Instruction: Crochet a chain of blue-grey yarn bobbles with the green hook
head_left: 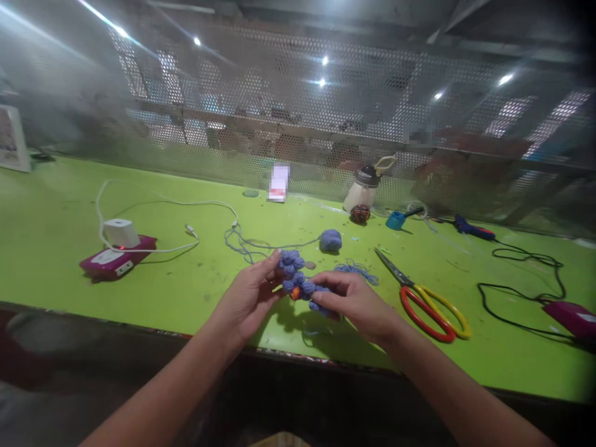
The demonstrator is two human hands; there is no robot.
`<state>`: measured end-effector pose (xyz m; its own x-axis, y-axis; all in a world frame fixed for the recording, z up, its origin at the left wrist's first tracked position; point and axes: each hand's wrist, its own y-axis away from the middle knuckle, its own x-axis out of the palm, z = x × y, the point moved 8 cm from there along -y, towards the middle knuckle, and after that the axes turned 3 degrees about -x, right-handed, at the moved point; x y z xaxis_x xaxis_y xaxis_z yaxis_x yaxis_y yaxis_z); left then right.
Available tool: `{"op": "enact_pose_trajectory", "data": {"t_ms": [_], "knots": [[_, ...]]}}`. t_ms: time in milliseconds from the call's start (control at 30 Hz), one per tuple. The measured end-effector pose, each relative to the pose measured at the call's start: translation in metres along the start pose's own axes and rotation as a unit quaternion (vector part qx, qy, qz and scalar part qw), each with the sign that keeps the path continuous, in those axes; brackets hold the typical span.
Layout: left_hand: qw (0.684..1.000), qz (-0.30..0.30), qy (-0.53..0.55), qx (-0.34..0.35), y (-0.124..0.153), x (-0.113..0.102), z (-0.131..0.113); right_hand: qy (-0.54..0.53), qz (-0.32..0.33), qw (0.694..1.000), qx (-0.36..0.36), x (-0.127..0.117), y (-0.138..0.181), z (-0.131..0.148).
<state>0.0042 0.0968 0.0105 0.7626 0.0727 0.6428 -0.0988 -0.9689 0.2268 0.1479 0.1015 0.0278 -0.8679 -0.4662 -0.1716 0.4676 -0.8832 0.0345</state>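
Fingertips (272, 264) close in from both sides, and the blue crocheted piece (294, 273) is held up between them, just above the green tabletop (56, 211) near the middle of its front edge. On one side the left hand (249, 298) has thumb and fingers curled tight on the upper, knobbly end. On the other, the right hand (356, 301) pinches the lower end, fingers folded over it, with a spot of orange showing in the yarn between the two grips. Just behind the piece, a blue yarn ball (330, 240) sits toward the middle of the tabletop, and a loose tangle of blue yarn (356, 269) lies right beside the right hand's knuckles. Out to the right, the scissors (426, 298) with red and yellow handles lie flat, blades pointing toward the back edge. Farther right, a black cable (521, 273) loops toward a magenta device (570, 316) at the right edge. Over on the left side, a white charger block (120, 233) rests on another magenta box (114, 261), and its white cable (162, 202) trails across toward the middle. Along the back edge stand a bottle (363, 189), a small blue cup (395, 220) and a blue glue gun (472, 230), all against the perforated panel (298, 112).
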Motion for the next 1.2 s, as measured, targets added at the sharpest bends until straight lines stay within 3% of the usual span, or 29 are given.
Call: {"op": "enact_pose_trajectory", "data": {"t_ms": [233,467,633,967,1100,1200], "knots": [[0.998,0.015,-0.004,0.054,0.002,0.002,-0.014,0.018,0.017,1.000,0.007,-0.013,-0.004,0.001],[0.992,0.028,-0.037,0.118,0.007,0.012,-0.003,-0.066,0.090,0.992,-0.057,-0.002,-0.006,0.006],[0.982,0.005,-0.102,0.156,0.012,0.016,0.002,-0.070,0.015,0.994,-0.081,-0.001,-0.007,0.009],[0.957,0.028,-0.198,0.208,0.014,0.022,0.000,-0.082,-0.011,0.992,-0.096,-0.005,-0.005,0.017],[0.965,0.016,-0.173,0.197,0.009,0.022,0.002,-0.106,-0.008,0.991,-0.087,-0.003,-0.009,0.018],[0.971,0.005,-0.164,0.172,0.005,0.018,0.001,-0.078,-0.050,0.992,-0.089,-0.008,-0.009,0.020]]}}
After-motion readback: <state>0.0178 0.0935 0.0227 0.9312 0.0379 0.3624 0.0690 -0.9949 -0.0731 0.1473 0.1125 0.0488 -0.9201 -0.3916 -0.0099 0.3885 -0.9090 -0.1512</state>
